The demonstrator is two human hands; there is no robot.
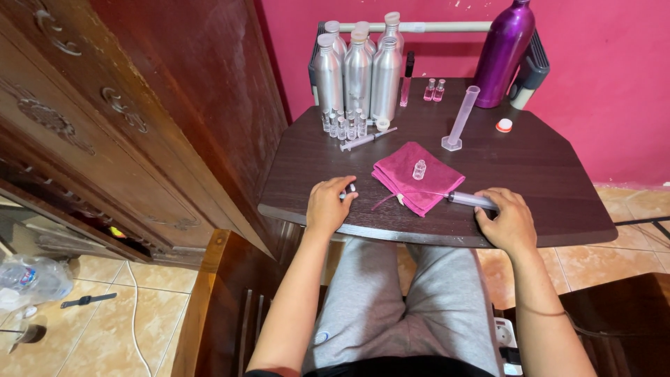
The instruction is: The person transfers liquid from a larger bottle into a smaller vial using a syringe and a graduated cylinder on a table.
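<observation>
Resting on the near edge of the dark wooden desk [530, 174], the left hand [326, 207] is curled with its fingertips pinched together on a small clear vial [348, 191]. The right hand [508, 219] is clamped around the barrel of a large clear syringe [469, 200], which lies flat with its tip pointing toward a folded magenta cloth [412, 180]. A tiny clear glass bottle [419, 169] stands upright on that cloth; whether it holds liquid cannot be told.

Farther back, six tall brushed-metal bottles [357, 73] with pale caps stand in a tight cluster, smooth and unlabelled on the visible sides. Just in front of them sits a huddle of small clear vials [343, 124], a small white cap [382, 124] and a second, slimmer syringe [366, 139] lying at an angle. A clear plastic measuring cylinder [460, 119] stands on its flat base, looking empty. Two little bottles of pink liquid [433, 90] sit near a slim dark tube [407, 80]. A glossy purple metal bottle [504, 52] rises at the back right, with a small red-and-white cap [504, 126] lying near it.
</observation>
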